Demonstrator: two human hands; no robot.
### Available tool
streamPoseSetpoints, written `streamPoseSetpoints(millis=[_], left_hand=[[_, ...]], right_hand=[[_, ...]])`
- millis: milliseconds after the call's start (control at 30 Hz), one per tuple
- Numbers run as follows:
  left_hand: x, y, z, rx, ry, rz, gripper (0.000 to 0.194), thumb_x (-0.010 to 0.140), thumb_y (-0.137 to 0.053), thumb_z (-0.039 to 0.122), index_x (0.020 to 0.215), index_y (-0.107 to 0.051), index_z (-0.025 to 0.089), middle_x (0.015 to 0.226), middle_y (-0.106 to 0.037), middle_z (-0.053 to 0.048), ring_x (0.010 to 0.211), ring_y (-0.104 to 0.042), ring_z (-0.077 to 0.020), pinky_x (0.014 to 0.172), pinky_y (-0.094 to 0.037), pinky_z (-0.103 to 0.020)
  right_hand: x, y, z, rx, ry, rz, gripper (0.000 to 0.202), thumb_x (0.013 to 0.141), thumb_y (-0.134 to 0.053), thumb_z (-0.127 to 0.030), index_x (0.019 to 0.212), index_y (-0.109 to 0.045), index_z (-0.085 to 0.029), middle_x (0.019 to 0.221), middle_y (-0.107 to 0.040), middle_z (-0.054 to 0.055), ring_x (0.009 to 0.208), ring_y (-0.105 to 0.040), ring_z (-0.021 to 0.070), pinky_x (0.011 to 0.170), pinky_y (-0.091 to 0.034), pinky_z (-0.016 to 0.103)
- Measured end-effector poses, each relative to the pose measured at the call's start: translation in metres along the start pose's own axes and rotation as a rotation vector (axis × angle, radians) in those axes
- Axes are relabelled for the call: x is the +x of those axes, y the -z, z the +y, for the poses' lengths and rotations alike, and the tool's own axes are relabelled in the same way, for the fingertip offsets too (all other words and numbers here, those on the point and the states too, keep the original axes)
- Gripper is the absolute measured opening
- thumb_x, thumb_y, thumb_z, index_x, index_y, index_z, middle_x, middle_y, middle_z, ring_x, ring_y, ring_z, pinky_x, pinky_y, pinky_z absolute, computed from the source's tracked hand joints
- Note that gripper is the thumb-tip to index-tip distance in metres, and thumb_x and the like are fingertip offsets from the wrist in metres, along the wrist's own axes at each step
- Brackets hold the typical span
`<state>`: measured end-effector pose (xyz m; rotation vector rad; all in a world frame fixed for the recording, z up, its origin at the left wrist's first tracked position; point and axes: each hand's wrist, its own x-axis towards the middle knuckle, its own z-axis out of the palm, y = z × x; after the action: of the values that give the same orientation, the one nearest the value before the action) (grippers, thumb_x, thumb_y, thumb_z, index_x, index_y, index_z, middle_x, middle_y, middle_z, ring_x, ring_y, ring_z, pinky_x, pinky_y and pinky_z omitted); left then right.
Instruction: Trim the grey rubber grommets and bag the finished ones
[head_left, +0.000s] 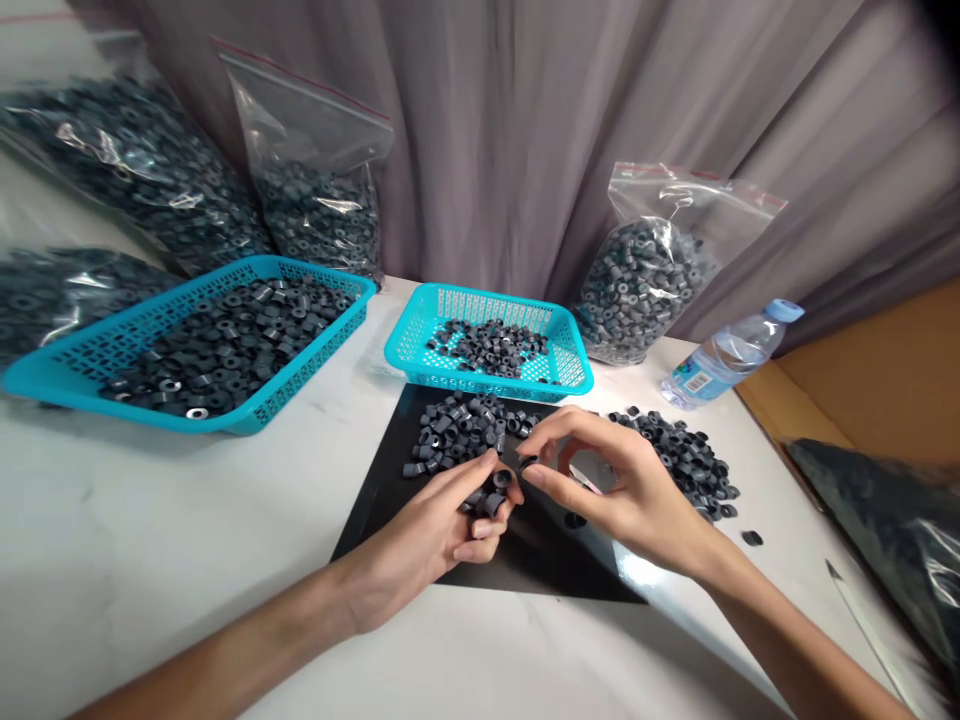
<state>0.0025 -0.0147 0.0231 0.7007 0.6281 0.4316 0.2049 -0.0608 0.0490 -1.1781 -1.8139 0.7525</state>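
My left hand [450, 520] is curled around several dark grey ring-shaped plastic parts [493, 503], one of them held up near the thumb with its hollow end showing. My right hand [615, 480] pinches a small black cap [528, 462] between thumb and forefinger, just right of those parts and apart from them. Something pale and pointed, partly hidden, shows inside the right hand's curl. Both hands are above a black mat [525, 570]. Beyond them on the mat lies a pile of grey cylindrical parts [457, 430]. Flat black caps [682, 460] are heaped to the right.
Two blue baskets hold grey parts: a larger basket [255, 415] at left and a smaller basket [420, 378] behind the mat. Filled zip bags [322, 205] stand at the back left, another bag [637, 285] at back right. A water bottle [731, 355] stands near a cardboard box [885, 400].
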Motion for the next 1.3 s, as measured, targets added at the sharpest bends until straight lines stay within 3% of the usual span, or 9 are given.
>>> streamPoseSetpoints(millis=[233, 433, 567, 633, 733, 900, 1067, 1300], left_hand=[[0.002, 0.001, -0.002, -0.083, -0.023, 0.006, 0.018, 0.094, -0.059, 0.03, 0.089, -0.064, 0.013, 0.08, -0.049, -0.001, 0.064, -0.038, -0.0081, 0.05, -0.027, -0.018], [-0.001, 0.002, -0.006, -0.105, -0.053, 0.048, 0.017, 0.089, -0.064, 0.032, 0.083, -0.066, 0.016, 0.075, -0.048, 0.001, 0.064, -0.037, -0.0092, 0.053, -0.03, -0.02], [-0.001, 0.0, -0.006, -0.13, -0.037, 0.087, 0.016, 0.087, -0.065, 0.03, 0.08, -0.067, 0.016, 0.071, -0.049, 0.002, 0.062, -0.038, -0.0092, 0.054, -0.032, -0.02], [0.0, 0.0, -0.006, -0.152, -0.023, 0.11, 0.013, 0.088, -0.064, 0.027, 0.084, -0.068, 0.016, 0.074, -0.052, 0.001, 0.061, -0.039, -0.0084, 0.053, -0.031, -0.019], [0.001, 0.0, -0.006, -0.193, 0.014, 0.127, 0.015, 0.091, -0.06, 0.025, 0.087, -0.067, 0.012, 0.081, -0.054, -0.002, 0.062, -0.04, -0.0066, 0.05, -0.031, -0.016], [0.002, 0.002, -0.006, -0.278, 0.123, 0.122, 0.022, 0.095, -0.054, 0.024, 0.083, -0.064, 0.008, 0.075, -0.047, -0.001, 0.058, -0.039, -0.0044, 0.047, -0.032, -0.013], [0.004, 0.004, -0.006, -0.35, 0.133, 0.122, 0.025, 0.096, -0.049, 0.021, 0.082, -0.063, 0.006, 0.074, -0.045, -0.001, 0.055, -0.039, -0.0031, 0.045, -0.032, -0.012], [0.003, 0.003, -0.007, -0.376, 0.101, 0.142, 0.023, 0.095, -0.053, 0.019, 0.08, -0.064, 0.006, 0.081, -0.052, -0.004, 0.059, -0.044, -0.0049, 0.046, -0.037, -0.014]], right_hand=[[0.002, -0.017, -0.002, -0.069, 0.264, 0.059, 0.018, 0.088, -0.07, -0.014, 0.104, -0.069, -0.022, 0.095, -0.072, 0.002, 0.088, -0.061, 0.0164, 0.081, -0.051, 0.033], [0.001, -0.029, -0.007, -0.15, 0.247, 0.044, 0.01, 0.091, -0.067, -0.018, 0.099, -0.068, -0.024, 0.106, -0.071, 0.004, 0.098, -0.06, 0.0196, 0.089, -0.049, 0.037], [-0.001, -0.039, -0.01, -0.218, 0.19, -0.034, 0.02, 0.092, -0.066, -0.023, 0.112, -0.067, -0.028, 0.119, -0.063, 0.006, 0.109, -0.053, 0.0222, 0.093, -0.048, 0.04], [-0.001, -0.033, -0.013, -0.252, 0.165, -0.053, 0.024, 0.093, -0.066, -0.026, 0.117, -0.065, -0.029, 0.121, -0.06, 0.006, 0.111, -0.051, 0.023, 0.096, -0.046, 0.041], [-0.003, -0.008, -0.02, -0.323, 0.091, -0.103, 0.019, 0.094, -0.064, -0.03, 0.113, -0.062, -0.027, 0.117, -0.06, 0.006, 0.11, -0.052, 0.0229, 0.096, -0.045, 0.04], [-0.019, 0.03, -0.011, -0.612, -0.112, -0.431, 0.022, 0.091, -0.067, -0.03, 0.11, -0.058, -0.026, 0.108, -0.061, 0.006, 0.098, -0.057, 0.0246, 0.081, -0.048, 0.038], [-0.021, 0.024, 0.008, -0.652, -0.204, -0.591, 0.014, 0.092, -0.057, -0.008, 0.096, -0.056, -0.022, 0.096, -0.064, 0.003, 0.083, -0.061, 0.0195, 0.071, -0.046, 0.032], [-0.015, 0.027, 0.014, -0.623, -0.183, -0.548, 0.018, 0.09, -0.054, -0.004, 0.088, -0.055, -0.022, 0.091, -0.063, 0.002, 0.078, -0.06, 0.0176, 0.067, -0.045, 0.03]])
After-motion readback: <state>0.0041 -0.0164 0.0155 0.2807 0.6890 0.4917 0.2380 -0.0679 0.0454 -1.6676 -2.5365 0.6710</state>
